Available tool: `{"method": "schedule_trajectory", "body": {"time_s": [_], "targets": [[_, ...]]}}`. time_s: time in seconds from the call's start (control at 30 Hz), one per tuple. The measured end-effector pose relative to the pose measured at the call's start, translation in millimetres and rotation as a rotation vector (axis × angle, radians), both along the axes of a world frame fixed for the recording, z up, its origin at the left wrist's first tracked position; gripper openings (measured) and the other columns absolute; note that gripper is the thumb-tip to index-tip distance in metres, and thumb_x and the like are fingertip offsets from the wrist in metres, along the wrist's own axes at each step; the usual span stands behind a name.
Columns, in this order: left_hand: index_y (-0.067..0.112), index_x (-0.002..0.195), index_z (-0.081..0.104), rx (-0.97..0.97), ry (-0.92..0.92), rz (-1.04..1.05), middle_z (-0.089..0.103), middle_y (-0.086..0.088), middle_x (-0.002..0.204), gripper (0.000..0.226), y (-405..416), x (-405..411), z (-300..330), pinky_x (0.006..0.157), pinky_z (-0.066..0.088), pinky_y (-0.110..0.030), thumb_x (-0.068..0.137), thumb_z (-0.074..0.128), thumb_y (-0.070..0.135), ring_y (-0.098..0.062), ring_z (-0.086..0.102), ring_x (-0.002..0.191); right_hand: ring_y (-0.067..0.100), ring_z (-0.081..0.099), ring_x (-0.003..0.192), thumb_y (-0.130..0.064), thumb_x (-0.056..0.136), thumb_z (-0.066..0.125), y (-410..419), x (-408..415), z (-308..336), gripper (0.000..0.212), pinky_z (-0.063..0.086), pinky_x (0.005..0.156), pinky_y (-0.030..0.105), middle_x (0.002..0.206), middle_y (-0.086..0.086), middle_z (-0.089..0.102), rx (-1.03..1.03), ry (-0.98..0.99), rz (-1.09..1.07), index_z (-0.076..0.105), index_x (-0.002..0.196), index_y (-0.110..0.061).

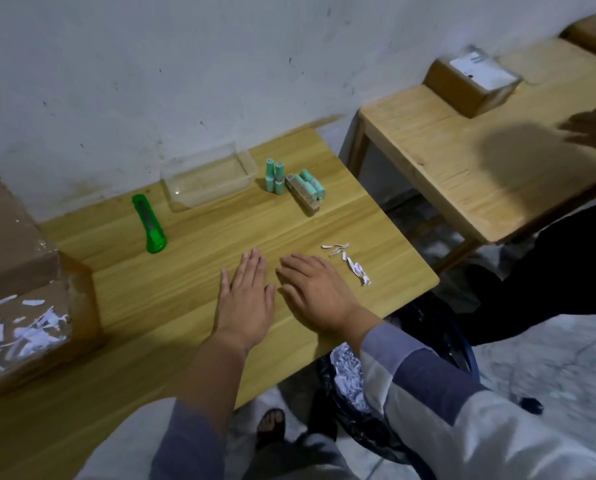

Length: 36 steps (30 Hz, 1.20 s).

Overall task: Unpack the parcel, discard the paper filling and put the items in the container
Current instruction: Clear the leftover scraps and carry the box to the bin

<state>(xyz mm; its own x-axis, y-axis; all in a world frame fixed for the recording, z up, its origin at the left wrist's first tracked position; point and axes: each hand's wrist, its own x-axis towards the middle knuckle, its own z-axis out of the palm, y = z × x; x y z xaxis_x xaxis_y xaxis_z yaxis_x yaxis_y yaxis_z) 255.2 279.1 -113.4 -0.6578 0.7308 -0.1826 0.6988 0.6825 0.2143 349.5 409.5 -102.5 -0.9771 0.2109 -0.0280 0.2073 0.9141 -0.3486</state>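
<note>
hands [279, 292] flat, empty — side by side | paper scraps [350, 261] just right — items [294, 185] beyond

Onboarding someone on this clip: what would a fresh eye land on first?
Two bare hands lie flat side by side on the near part of the wooden table, left hand and right hand, holding nothing. Beyond them a bright green box cutter lies left of an empty clear container, with mint-green tubes grouped to its right. A few paper shreds lie just right of the right hand.

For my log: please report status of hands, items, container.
Left hand, right hand flat on table, holding nothing. Items beside container, not inside. Scraps near right hand.
</note>
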Motion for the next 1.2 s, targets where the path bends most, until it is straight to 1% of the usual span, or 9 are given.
{"method": "schedule_trajectory", "body": {"time_s": [0.17,0.3,0.37,0.47,0.6,0.7,0.9,1.07,1.2], "targets": [[0.016,0.151,0.000,-0.024,0.036,-0.053,-0.008,0.003,0.161,0.058,5.3,2.9,0.4,0.118,-0.003,-0.050,0.101,0.017,0.037,-0.012,-0.012,0.147,0.023,0.062,0.114,-0.023,0.086,0.052,9.3,17.2,-8.0,0.031,0.047,0.100,0.041,0.119,0.001,0.069,0.104,0.091,-0.066,0.070,0.110,-0.015],[0.016,0.151,0.000,-0.016,0.017,-0.146,-0.008,0.003,0.160,0.058,21.8,4.2,1.9,0.118,-0.001,-0.052,0.100,0.017,0.038,-0.012,-0.012,0.147,0.022,0.046,0.132,-0.019,0.089,0.040,35.0,24.6,3.9,0.040,0.014,0.115,0.054,0.130,-0.003,0.062,0.362,-0.099,-0.124,0.062,0.123,-0.018],[0.016,0.152,0.000,-0.017,0.014,-0.202,-0.008,0.003,0.161,0.058,33.4,6.6,1.6,0.118,-0.001,-0.052,0.100,0.018,0.038,-0.012,-0.012,0.147,0.023,0.029,0.143,-0.024,0.091,0.023,45.9,26.8,12.0,0.052,-0.002,0.115,0.055,0.145,-0.001,0.047,0.275,-0.185,-0.168,0.048,0.136,-0.017],[0.015,0.151,-0.001,-0.027,0.034,-0.244,-0.010,0.002,0.160,0.060,46.7,13.2,-2.7,0.117,-0.004,-0.054,0.100,0.017,0.040,-0.012,-0.013,0.146,0.028,0.033,0.140,-0.038,0.084,0.008,50.9,35.0,12.5,0.070,0.023,0.116,0.051,0.146,0.006,0.045,0.089,-0.126,-0.227,0.049,0.135,-0.013],[0.014,0.151,0.001,0.000,0.091,-0.242,-0.008,0.001,0.161,0.063,46.6,18.7,-11.2,0.116,-0.004,-0.056,0.096,0.007,0.044,-0.013,-0.012,0.147,0.037,0.047,0.128,-0.016,0.086,0.039,41.6,59.0,2.2,0.045,0.043,0.105,0.045,0.135,0.019,0.054,0.105,-0.075,-0.211,0.058,0.125,-0.007],[0.016,0.152,0.003,0.025,0.099,-0.238,-0.004,0.002,0.161,0.068,46.8,17.1,-13.3,0.117,-0.002,-0.056,0.092,0.007,0.047,-0.012,-0.010,0.147,0.032,0.063,0.109,-0.007,0.079,0.046,30.2,77.0,-0.4,0.038,0.057,0.078,0.036,0.116,0.014,0.067,0.179,0.089,-0.267,0.069,0.109,-0.007],[0.017,0.152,0.007,0.050,0.086,-0.228,-0.003,0.004,0.161,0.065,47.6,15.9,-14.0,0.116,-0.004,-0.054,0.095,0.021,0.046,-0.011,-0.008,0.147,0.030,0.064,0.077,0.002,0.068,0.071,36.0,92.1,-14.4,0.024,0.057,0.061,0.034,0.082,0.008,0.068,0.207,0.119,-0.338,0.072,0.091,-0.006],[0.016,0.152,0.009,0.066,0.083,-0.224,-0.001,0.002,0.161,0.065,47.2,16.4,-13.4,0.117,-0.003,-0.054,0.095,0.024,0.044,-0.012,-0.004,0.148,0.032,0.064,0.073,0.008,0.061,0.076,29.7,140.9,-14.7,0.023,0.057,0.062,0.033,0.078,0.010,0.070,0.164,0.125,-0.680,0.074,0.080,-0.005],[0.016,0.152,0.009,0.077,0.083,-0.222,0.000,0.002,0.161,0.066,47.7,17.5,-15.0,0.117,-0.003,-0.054,0.095,0.023,0.045,-0.012,-0.004,0.148,0.036,0.067,0.085,0.008,0.075,0.062,16.0,170.3,-26.7,0.017,0.056,0.069,0.040,0.090,0.016,0.072,0.044,0.128,-0.999,0.074,0.085,0.000]]}}
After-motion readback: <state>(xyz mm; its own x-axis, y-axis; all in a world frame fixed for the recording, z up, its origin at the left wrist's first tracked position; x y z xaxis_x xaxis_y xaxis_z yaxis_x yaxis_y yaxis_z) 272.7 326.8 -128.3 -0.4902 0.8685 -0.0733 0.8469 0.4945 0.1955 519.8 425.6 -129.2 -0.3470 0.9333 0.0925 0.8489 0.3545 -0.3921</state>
